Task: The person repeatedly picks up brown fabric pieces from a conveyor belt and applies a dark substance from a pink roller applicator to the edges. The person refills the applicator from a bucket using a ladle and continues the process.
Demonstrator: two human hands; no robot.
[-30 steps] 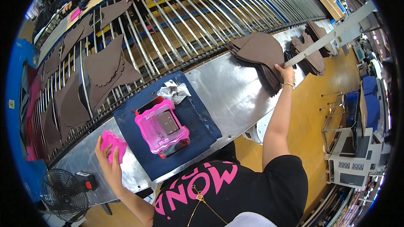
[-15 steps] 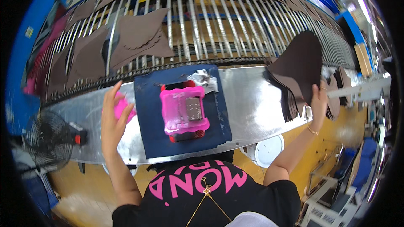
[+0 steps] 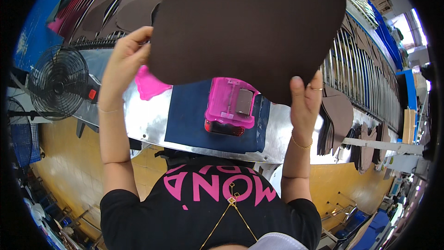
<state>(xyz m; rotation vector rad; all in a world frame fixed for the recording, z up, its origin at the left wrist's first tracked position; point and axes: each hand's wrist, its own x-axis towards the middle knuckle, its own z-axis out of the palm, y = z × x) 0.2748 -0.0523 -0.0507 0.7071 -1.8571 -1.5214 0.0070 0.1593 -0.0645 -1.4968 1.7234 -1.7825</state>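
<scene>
Both hands hold a large dark brown sheet [image 3: 247, 28] up above the desk [image 3: 148, 118], so that it hides much of the view; the left hand [image 3: 125, 62] grips its left edge with fingers curled over the rim, and the right hand [image 3: 303, 104] pinches its lower right edge, thumb in front, the other fingers behind and out of sight. Below the sheet the desk is shiny metal; a dark blue mat [image 3: 194, 120] lies on it, carrying a pink box-like device [image 3: 230, 106]; a pink piece [image 3: 149, 84] lies left of the mat. Behind the desk runs a rack of metal bars [image 3: 356, 65] with brown cut pieces [image 3: 134, 11]; a black fan [image 3: 58, 83] stands left of the desk; the floor [image 3: 69, 176] is yellow.
</scene>
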